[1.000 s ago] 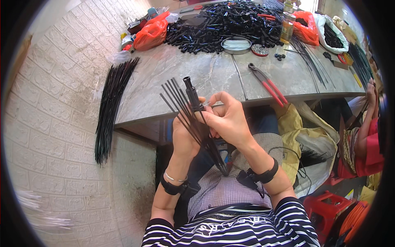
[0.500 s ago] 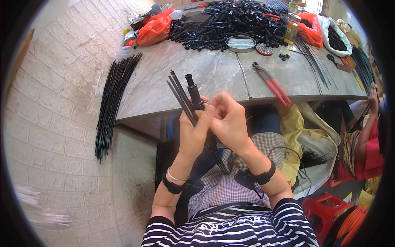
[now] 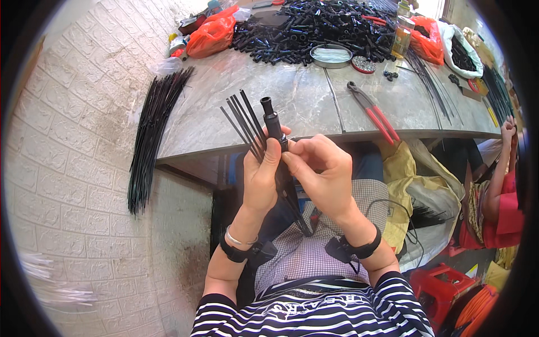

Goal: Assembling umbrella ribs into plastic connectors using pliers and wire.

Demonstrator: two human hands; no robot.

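Note:
My left hand (image 3: 261,178) is closed around a fan of thin black rods (image 3: 242,119) and a black tubular fitting (image 3: 272,122) with a flared upper end. The fitting stands nearly upright beside the rods, above my left thumb. The rods' lower ends (image 3: 300,221) come out beneath my hands, over my lap. At the fitting's lower collar, my right hand (image 3: 323,171) is closed in a pinch, thumb against index finger. Whatever lies between those fingertips is too small to make out.
A grey table (image 3: 224,84) bears a heap of black fittings (image 3: 314,28), red-handled cutters (image 3: 373,112), a round tin of pale pins (image 3: 331,55) and a smaller tin (image 3: 364,64). Another bundle of black rods (image 3: 157,135) overhangs its left edge. Another person's arm (image 3: 499,174) is at right.
My right hand has shifted slightly right, uncovering more of the fitting's collar. The fitting has moved a little right and up, and the rods have fanned wider.

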